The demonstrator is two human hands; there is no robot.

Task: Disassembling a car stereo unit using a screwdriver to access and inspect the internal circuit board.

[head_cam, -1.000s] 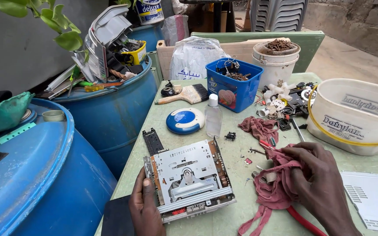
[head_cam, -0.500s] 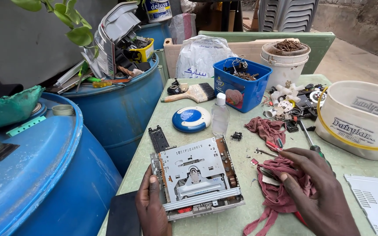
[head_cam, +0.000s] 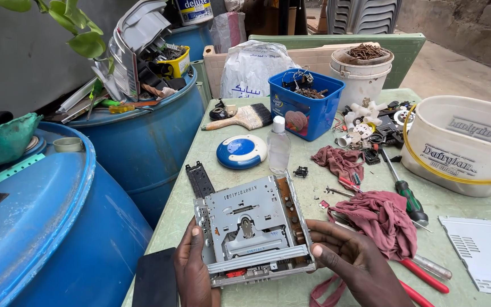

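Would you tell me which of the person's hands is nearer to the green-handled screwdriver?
Right. The right hand grips the metal drive unit's right edge, below-left of the green-handled screwdriver; the left hand holds the unit's far-left edge.

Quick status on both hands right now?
Left hand: closed on the left edge of the grey metal disc-drive chassis.
Right hand: gripping the chassis's right front corner.

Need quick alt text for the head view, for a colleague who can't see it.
Both hands, left hand and right hand, grip a grey metal disc-drive mechanism on a green table. A red rag and screwdriver lie to its right.
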